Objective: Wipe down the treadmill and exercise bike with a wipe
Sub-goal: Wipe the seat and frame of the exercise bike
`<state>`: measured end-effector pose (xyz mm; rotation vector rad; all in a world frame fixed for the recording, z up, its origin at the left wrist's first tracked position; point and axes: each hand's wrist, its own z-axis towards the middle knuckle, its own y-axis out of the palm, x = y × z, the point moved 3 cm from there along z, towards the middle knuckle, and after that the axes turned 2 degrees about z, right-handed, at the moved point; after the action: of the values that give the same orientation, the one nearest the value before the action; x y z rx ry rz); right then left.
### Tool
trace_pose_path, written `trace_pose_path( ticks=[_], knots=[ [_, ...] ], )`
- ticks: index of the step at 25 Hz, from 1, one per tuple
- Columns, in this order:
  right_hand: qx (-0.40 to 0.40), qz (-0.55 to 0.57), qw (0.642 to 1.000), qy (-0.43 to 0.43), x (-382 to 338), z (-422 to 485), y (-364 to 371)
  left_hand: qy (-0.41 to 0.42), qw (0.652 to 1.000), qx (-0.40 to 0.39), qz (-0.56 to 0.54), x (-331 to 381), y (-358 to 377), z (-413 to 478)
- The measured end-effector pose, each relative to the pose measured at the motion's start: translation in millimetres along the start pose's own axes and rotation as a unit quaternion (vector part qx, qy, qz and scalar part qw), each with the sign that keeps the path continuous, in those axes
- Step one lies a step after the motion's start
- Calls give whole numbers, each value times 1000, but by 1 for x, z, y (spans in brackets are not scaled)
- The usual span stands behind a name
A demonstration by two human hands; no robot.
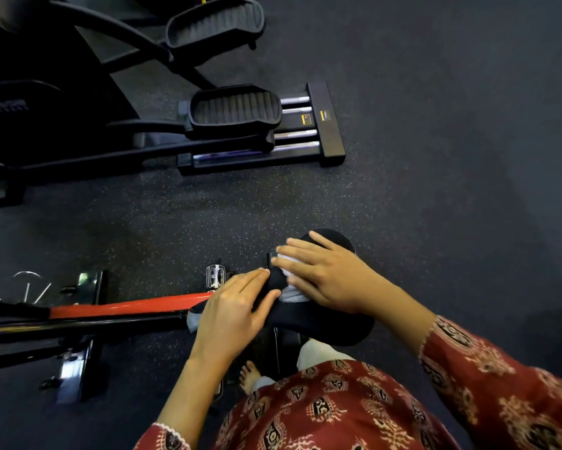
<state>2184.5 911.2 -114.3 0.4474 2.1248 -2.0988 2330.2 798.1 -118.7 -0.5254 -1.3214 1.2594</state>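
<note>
The wipe [291, 295] lies on top of the saddle [322, 323], pressed under the right hand [318, 277], fingers straight. The left hand [231, 306] rests flat on the saddle's nose. The wipe looks thin and limp and would likely bunch, so a broad palm suits it better than a pinch.

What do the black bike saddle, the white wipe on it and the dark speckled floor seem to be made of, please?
Black bike saddle: probably padded vinyl or synthetic leather, smooth and matte where it shows. White wipe: thin non-woven cloth or paper, judging by its limp creases. Dark speckled floor: likely rubber gym flooring, matte with fine pale flecks.
</note>
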Motion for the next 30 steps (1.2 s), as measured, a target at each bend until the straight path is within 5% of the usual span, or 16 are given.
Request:
trace_pose_path(
  ticks=[5, 12, 17, 22, 27, 30],
  knots=[
    [91, 40, 972, 211, 23, 13, -3, 53, 997, -51, -31, 19, 11, 24],
    [153, 280, 821, 472, -6, -47, 13, 142, 981, -124, -42, 52, 36, 26],
    [231, 110, 845, 469, -36, -64, 16, 172, 976, -134, -20, 51, 33, 19],
    [266, 30, 910, 316, -80, -104, 45, 204, 969, -141, 15, 40, 22, 7],
    [279, 39, 845, 454, -76, -67, 48, 204, 969, -120, 70, 15, 4, -8],
    [270, 10, 898, 349, -97, -18, 51, 202, 969, -107, 90, 2, -6, -20]
  ],
)
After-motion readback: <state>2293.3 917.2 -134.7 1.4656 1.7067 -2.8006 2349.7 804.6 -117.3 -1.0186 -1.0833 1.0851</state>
